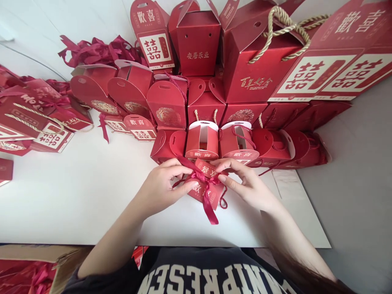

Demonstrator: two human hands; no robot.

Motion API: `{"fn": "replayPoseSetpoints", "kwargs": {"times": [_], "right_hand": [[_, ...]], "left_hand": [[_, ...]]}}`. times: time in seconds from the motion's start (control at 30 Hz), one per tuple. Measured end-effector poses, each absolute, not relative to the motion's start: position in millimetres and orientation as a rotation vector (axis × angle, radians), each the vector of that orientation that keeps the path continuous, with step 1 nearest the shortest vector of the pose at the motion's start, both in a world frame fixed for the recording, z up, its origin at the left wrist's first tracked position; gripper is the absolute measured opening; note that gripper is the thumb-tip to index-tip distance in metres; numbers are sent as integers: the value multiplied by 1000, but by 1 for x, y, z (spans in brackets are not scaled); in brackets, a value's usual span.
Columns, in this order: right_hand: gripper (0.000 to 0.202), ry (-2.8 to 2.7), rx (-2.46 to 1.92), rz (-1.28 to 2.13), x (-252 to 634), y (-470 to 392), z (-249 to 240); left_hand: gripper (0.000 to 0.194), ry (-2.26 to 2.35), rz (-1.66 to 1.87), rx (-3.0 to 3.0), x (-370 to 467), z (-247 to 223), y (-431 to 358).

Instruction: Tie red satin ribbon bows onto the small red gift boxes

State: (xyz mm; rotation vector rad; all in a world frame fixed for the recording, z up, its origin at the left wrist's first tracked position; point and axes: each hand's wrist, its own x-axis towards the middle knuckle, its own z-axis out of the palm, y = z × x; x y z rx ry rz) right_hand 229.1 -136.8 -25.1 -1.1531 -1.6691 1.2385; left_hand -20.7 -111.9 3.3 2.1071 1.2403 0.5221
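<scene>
A small red gift box (pixel 200 190) with printed characters stands on the white table (pixel 107 196) in front of me. A dark red ribbon (pixel 209 206) is tied in a bow over its top, one tail hanging down the near side. My left hand (pixel 163 185) is at the box's left, thumb and fingers closed on the ribbon. From the right, my right hand (pixel 241 181) pinches the bow's other side, close to the box's top flap. A twisted red cord (pixel 224 200) loops out at the box's right.
Rows of red gift boxes (pixel 167 102) stand stacked behind my hands. Ribbons (pixel 98 51) lie heaped on the back left boxes. More boxes (pixel 55 136) are at the far left. A cardboard carton (pixel 69 261) sits below the table's front edge; a grey surface (pixel 352 171) borders the right.
</scene>
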Motion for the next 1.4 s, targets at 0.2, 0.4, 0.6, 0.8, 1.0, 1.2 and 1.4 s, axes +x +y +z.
{"fn": "replayPoseSetpoints", "kwargs": {"times": [0.2,0.4,0.6,0.8,1.0,1.2,1.4], "right_hand": [[10,-1754,-1138,1186,229,-136,-25],[8,-1792,-1138,1153,229,-135,-27],[12,-1755,-1131,1215,233,-134,-28],[17,-1661,-1155,1241,236,-134,-30],[17,-1705,-1206,1248,238,-134,-28],[14,-1902,-1132,1171,237,-137,-24],[13,-1879,-1088,1073,234,-139,-22]], "left_hand": [[23,1298,745,2072,-7,-8,-116],[8,1003,784,2148,-3,-17,-113],[32,648,509,2211,-29,-3,-99],[28,750,428,2110,-48,5,-90],[32,812,766,2226,-29,-7,-94],[27,767,739,2341,-18,-16,-96],[14,743,854,2370,-18,-21,-92]]}}
